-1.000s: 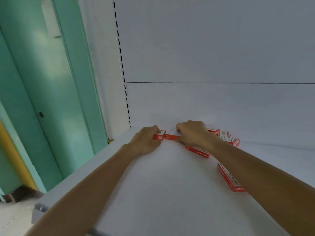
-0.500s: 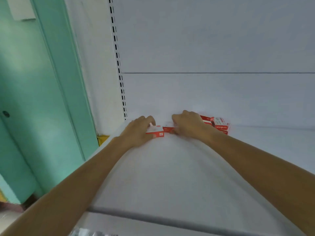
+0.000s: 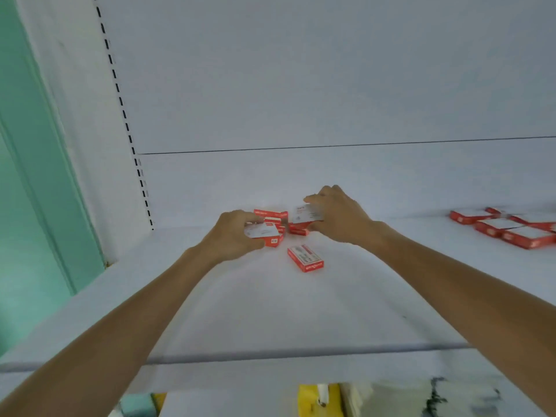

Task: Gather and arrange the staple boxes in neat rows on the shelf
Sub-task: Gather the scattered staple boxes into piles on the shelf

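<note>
Red cardboard staple boxes (image 3: 272,216), small flat rectangles with white printed faces, lie clustered near the back of the matte white shelf (image 3: 270,311). The left hand (image 3: 231,236) pinches one box (image 3: 261,230), white face up, at the cluster's left edge; the right hand (image 3: 340,219) grips a second box (image 3: 307,213), tilted, over the cluster's right side. A single box (image 3: 305,258) lies flat just in front, apart. Further boxes (image 3: 505,231) sit well apart at far right, blurred

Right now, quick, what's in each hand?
Left hand: closed, holding the left staple box.
Right hand: closed, holding the right staple box, white face showing.
</note>
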The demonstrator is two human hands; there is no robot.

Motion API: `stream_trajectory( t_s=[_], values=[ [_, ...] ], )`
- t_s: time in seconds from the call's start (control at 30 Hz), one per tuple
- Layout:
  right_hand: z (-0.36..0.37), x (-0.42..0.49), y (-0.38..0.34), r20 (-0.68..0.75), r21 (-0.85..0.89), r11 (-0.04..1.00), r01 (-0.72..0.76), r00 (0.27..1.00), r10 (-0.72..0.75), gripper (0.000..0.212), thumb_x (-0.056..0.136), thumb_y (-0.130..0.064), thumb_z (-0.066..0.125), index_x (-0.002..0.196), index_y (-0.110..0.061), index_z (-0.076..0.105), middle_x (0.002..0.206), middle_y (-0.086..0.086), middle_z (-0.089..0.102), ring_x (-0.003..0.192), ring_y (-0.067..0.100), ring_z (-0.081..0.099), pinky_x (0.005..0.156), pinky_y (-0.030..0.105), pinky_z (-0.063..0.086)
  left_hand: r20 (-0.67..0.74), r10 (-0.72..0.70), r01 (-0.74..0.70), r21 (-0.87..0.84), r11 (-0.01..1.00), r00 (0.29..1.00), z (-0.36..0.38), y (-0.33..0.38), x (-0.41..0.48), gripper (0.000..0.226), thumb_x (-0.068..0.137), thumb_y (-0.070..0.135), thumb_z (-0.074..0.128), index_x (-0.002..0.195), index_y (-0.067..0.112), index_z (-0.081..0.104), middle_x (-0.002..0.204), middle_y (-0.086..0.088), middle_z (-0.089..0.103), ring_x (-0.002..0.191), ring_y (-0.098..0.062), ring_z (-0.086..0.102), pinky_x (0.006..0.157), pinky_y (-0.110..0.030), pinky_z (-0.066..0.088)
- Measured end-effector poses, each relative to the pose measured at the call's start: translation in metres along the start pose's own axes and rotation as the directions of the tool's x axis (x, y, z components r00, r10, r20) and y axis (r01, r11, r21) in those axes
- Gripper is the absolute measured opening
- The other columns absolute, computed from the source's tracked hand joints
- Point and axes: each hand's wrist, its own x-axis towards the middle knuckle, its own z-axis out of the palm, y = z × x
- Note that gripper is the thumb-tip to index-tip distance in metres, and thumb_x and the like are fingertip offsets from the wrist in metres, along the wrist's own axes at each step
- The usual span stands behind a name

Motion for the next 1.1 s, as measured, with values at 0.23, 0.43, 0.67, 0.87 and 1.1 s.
stream_trajectory(
  t_s=[0.23,0.43,0.67,0.87,1.1],
  values=[
    [-0.051,-0.104,0.136,0.073,-0.097,0.974,-0.206,0.974,0.213,0.053,0.089,-0.036,0.057,0.137,-0.023,0.04,0.129,0.008,0.047,0.122,0.026,0.035,0.093,0.035,0.038,0.066,0.178,-0.167,-0.148,0.975,0.982,0.091,0.149,0.011,0.05,0.077,0.033,0.071,0.12,0.015,0.054,0.12,-0.001,0.061,0.104,-0.012,0.056,0.08,-0.016,0.036],
    [-0.096,-0.204,0.25,0.067,-0.13,0.933,-0.335,0.936,0.345,0.054,0.085,-0.045,0.059,0.134,-0.026,0.046,0.133,0.008,0.051,0.122,0.031,0.043,0.103,0.041,0.036,0.147,0.341,-0.302,-0.235,0.924,0.928,0.17,0.28,0.014,0.049,0.077,0.034,0.071,0.12,0.016,0.054,0.122,0.0,0.06,0.109,-0.014,0.055,0.087,-0.021,0.041],
    [-0.13,-0.297,0.338,0.054,-0.139,0.837,-0.529,0.84,0.54,0.048,0.087,-0.042,0.057,0.131,-0.024,0.049,0.138,0.007,0.048,0.132,0.03,0.036,0.109,0.044,0.031,0.171,0.473,-0.434,-0.221,0.873,0.864,0.231,0.369,0.012,0.047,0.077,0.045,0.066,0.117,0.023,0.055,0.121,0.004,0.06,0.11,-0.016,0.055,0.093,-0.034,0.045],
    [-0.121,-0.299,0.369,0.009,-0.107,0.837,-0.537,0.841,0.541,0.044,0.087,-0.039,0.058,0.127,-0.021,0.053,0.126,0.009,0.057,0.12,0.029,0.046,0.101,0.039,0.037,0.155,0.484,-0.452,-0.203,0.869,0.861,0.249,0.38,0.036,0.043,0.076,0.048,0.066,0.111,0.024,0.058,0.118,0.006,0.061,0.107,-0.013,0.056,0.089,-0.033,0.047],
    [-0.108,-0.259,0.398,0.052,-0.168,0.875,-0.453,0.883,0.467,0.045,0.09,-0.038,0.055,0.133,-0.027,0.046,0.139,0.006,0.047,0.133,0.029,0.036,0.111,0.043,0.028,0.08,0.459,-0.438,-0.192,0.878,0.885,0.243,0.374,0.089,0.044,0.076,0.04,0.07,0.113,0.019,0.059,0.117,0.003,0.063,0.104,-0.015,0.057,0.084,-0.028,0.044]
  ],
)
